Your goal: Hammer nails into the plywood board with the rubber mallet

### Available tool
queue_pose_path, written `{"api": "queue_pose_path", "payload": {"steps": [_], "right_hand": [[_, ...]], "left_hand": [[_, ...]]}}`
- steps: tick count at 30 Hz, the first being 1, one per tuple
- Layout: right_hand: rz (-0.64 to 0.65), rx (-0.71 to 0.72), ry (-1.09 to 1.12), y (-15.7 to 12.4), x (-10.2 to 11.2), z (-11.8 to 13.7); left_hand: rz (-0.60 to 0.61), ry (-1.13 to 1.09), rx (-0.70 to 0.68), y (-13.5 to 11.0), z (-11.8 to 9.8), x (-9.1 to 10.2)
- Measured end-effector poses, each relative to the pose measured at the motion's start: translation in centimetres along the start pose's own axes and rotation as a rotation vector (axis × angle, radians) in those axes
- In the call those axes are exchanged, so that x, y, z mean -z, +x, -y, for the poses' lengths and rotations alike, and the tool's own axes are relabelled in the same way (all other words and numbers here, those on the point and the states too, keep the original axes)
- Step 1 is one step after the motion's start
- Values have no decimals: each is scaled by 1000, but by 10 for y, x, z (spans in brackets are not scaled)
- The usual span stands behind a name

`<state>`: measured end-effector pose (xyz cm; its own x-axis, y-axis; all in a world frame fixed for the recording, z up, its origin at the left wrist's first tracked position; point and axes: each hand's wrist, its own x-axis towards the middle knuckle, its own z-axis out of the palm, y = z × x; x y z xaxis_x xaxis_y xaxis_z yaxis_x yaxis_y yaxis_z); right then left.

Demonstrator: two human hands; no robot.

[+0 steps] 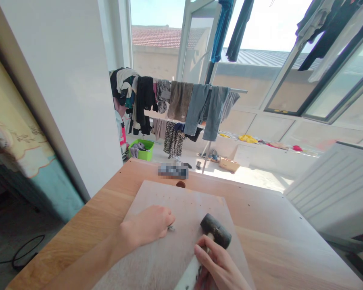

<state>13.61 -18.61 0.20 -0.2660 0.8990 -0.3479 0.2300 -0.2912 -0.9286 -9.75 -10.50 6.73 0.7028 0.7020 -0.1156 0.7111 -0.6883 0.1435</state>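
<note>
My left hand (149, 226) rests on a pale wooden panel (181, 201), its fingers pinched round a small metal piece (170, 228) that I cannot name. My right hand (216, 266) grips the light handle of a mallet (215, 230), whose black head hovers just right of the metal piece. The panel lies on a wooden table (269, 225) and carries rows of small drilled holes.
A small brown round thing (180, 184) sits at the panel's far edge. A clothes rack (181, 104) full of laundry stands beyond the table, with a green basket (141, 150) on the floor. A white radiator (335, 189) is at the right, a white wall at the left.
</note>
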Motion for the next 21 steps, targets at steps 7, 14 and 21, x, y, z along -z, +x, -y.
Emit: {"api": "queue_pose_path", "payload": {"steps": [7,14,21], "right_hand": [[-202,62,342,-2,11,13],[-269,296,20,35,23,51],[-202,280,-196,80,-3,79]], "left_hand": [[-101,-292,-30,-3,14,2],[-163,-635,90,-2,44,3],[-6,-633,79,-8,41,-3]]}}
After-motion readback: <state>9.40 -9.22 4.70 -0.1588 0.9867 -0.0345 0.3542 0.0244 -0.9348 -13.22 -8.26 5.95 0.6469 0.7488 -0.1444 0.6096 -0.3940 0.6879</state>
